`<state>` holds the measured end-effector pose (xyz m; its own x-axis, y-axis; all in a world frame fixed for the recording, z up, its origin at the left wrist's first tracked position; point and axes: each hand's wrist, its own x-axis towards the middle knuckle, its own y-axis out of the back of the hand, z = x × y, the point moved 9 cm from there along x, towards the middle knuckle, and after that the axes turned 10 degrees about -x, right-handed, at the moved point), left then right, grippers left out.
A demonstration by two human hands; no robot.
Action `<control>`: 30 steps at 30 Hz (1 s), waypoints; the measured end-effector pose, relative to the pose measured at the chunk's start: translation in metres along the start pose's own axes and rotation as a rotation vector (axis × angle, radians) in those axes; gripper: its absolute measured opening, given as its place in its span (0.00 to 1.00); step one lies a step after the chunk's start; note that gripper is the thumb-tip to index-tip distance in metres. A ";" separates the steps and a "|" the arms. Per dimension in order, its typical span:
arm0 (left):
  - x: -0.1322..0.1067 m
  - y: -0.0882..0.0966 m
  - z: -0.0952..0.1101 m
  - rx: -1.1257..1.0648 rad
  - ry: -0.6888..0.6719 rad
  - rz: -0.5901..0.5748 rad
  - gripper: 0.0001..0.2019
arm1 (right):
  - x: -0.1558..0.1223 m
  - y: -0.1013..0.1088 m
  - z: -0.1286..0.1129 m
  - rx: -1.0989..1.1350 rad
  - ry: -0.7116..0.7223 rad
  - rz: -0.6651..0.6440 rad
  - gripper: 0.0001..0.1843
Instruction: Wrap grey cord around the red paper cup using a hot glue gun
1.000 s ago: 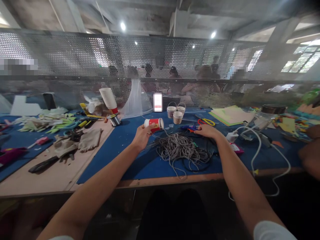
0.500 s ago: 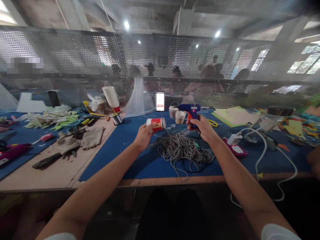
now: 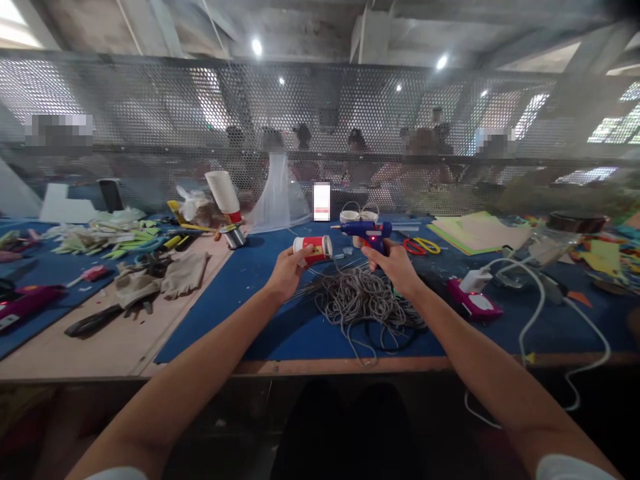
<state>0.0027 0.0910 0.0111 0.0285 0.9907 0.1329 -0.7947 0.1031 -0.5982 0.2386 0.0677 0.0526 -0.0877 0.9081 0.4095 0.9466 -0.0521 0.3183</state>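
The single view looks from the wearer's head, forward and slightly down across the worktop (image 3: 247,267), whose near edge crosses the frame's lower half. It sits near the hands (image 3: 289,272), which lie mid-frame; a perforated screen (image 3: 165,100), farther off, spans the upper half.
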 end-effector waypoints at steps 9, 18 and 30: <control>0.001 0.002 0.001 0.036 -0.025 0.008 0.15 | -0.009 -0.010 -0.009 -0.127 -0.019 -0.049 0.16; 0.002 0.003 0.002 0.071 -0.057 0.000 0.15 | -0.013 -0.007 0.002 -0.321 -0.058 -0.016 0.23; -0.001 0.000 0.008 0.070 -0.099 0.002 0.14 | -0.013 -0.010 -0.007 -0.492 0.071 -0.001 0.23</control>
<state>-0.0018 0.0895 0.0174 -0.0302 0.9771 0.2107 -0.8350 0.0912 -0.5426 0.2278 0.0533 0.0497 -0.1252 0.8785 0.4610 0.6895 -0.2570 0.6771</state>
